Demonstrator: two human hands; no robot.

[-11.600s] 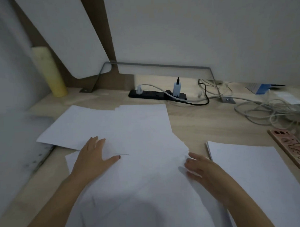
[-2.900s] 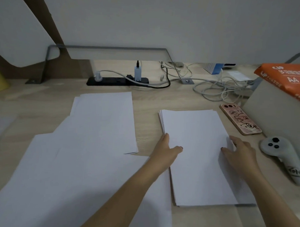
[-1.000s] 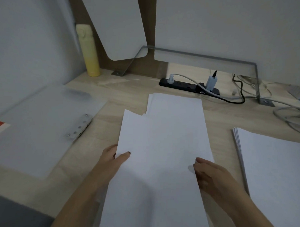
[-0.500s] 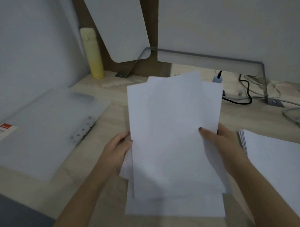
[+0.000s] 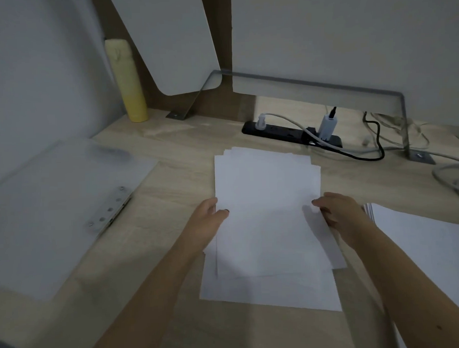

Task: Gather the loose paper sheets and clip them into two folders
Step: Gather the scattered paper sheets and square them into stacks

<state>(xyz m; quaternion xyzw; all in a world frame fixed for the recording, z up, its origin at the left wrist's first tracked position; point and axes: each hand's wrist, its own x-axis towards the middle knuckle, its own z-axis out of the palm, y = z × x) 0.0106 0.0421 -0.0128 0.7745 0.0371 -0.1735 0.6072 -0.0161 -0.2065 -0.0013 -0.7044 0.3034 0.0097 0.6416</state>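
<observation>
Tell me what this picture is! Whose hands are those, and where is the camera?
There is no machine here: a person wears a camera on the head, so you look down at their two hands. The left hand and right hand hold the sides of a bunch of white sheets, edges uneven, on a wooden desk. A see-through folder lies to the left, another paper pile to the right. At the back are a yellow bottle and a black power strip.
</observation>
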